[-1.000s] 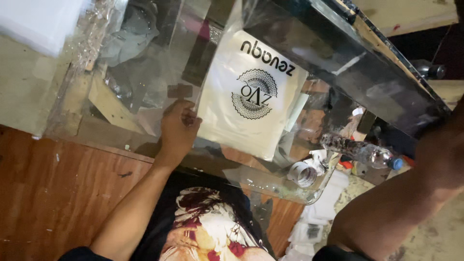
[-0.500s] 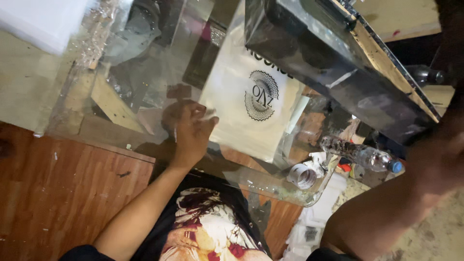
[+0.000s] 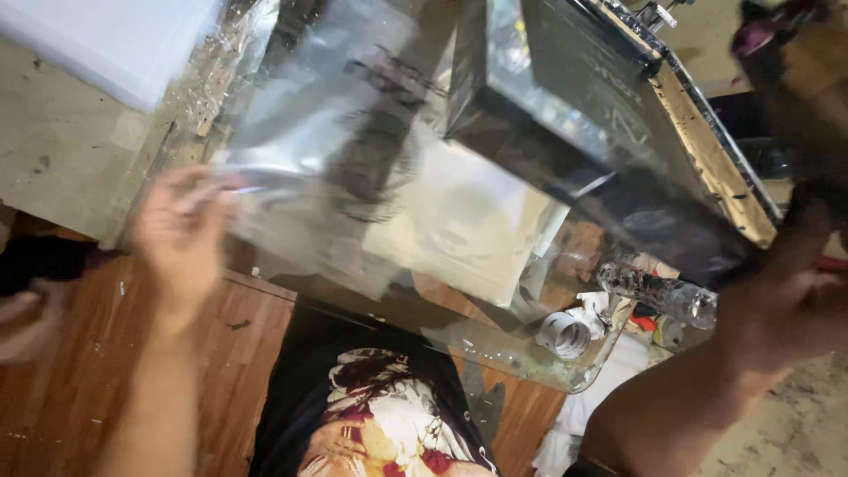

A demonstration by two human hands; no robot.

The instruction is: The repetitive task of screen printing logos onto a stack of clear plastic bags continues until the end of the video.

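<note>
The left hand is smeared by motion, so its fingers cannot be counted, and whether they pinch the clear sheet or only touch its edge cannot be told. The sheet itself is blurred, and the dark print on it shows only as a smudge. The right hand is blurred too and runs off the right edge; its grip on the dark screen frame is hidden. The frame's far end is cut off at the top. A blurred shape at the left edge cannot be identified.
</note>
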